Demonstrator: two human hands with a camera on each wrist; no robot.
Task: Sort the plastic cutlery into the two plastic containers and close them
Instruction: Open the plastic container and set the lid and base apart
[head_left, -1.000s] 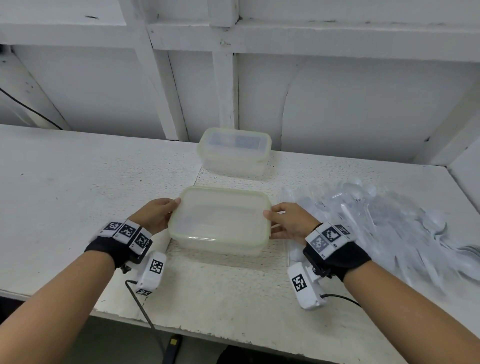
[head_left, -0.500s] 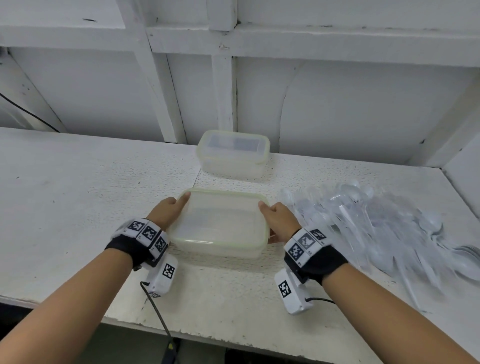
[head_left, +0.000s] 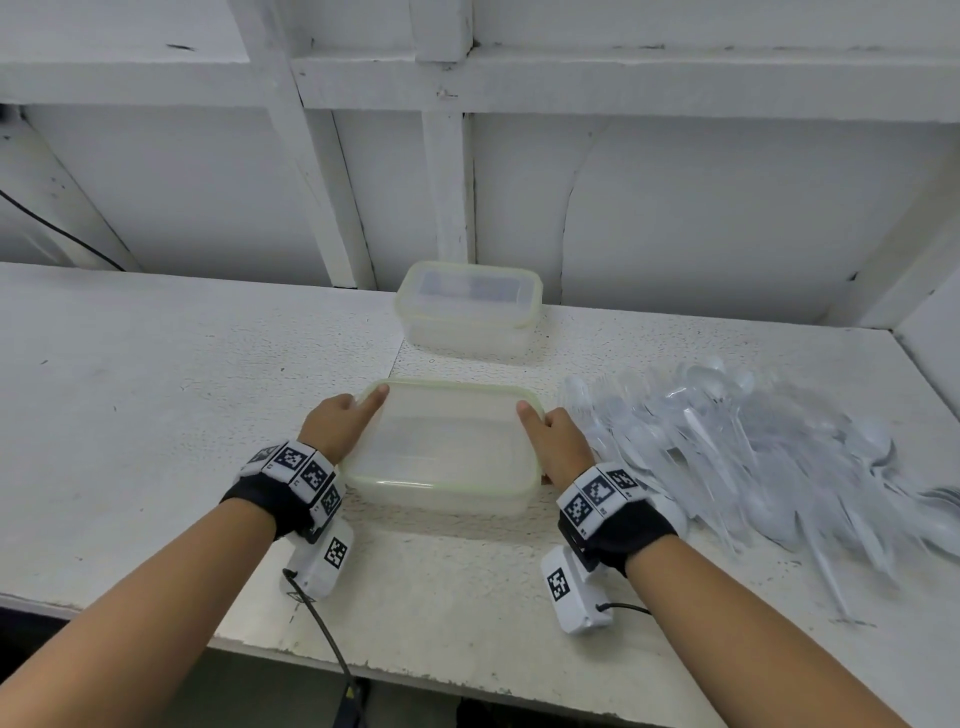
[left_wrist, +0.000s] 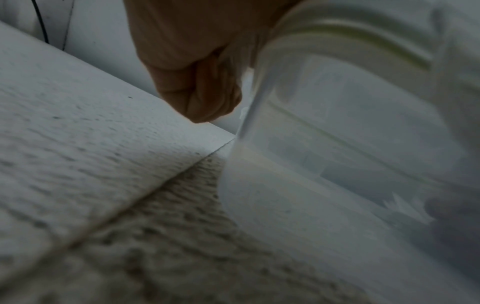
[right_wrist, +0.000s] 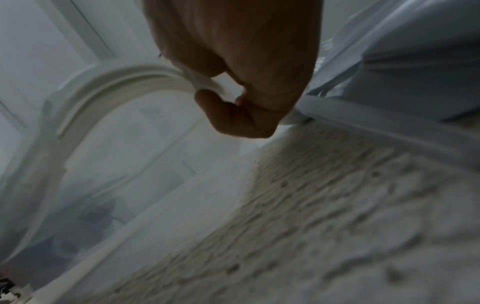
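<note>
A translucent near container (head_left: 441, 447) with a green-rimmed lid sits on the white table (head_left: 156, 415) in front of me. My left hand (head_left: 343, 423) grips its left side, thumb lying on the lid's far left corner. My right hand (head_left: 553, 441) grips the right side, thumb on the lid. The left wrist view shows my left hand (left_wrist: 197, 82) curled against the container wall (left_wrist: 337, 144). In the right wrist view my right hand (right_wrist: 246, 82) curls under the lid rim (right_wrist: 116, 82). A pile of clear plastic cutlery (head_left: 727, 441) lies just right of it.
A second container (head_left: 467, 306) with its lid on stands behind the near one, close to the white wall. The cutlery pile spreads toward the table's right end. The table's front edge (head_left: 415, 670) runs below my wrists, with a black cable (head_left: 327, 639) hanging over it.
Both hands have slid forward along the container's sides, from its near half toward its far corners. The thumbs now lie on the lid.
</note>
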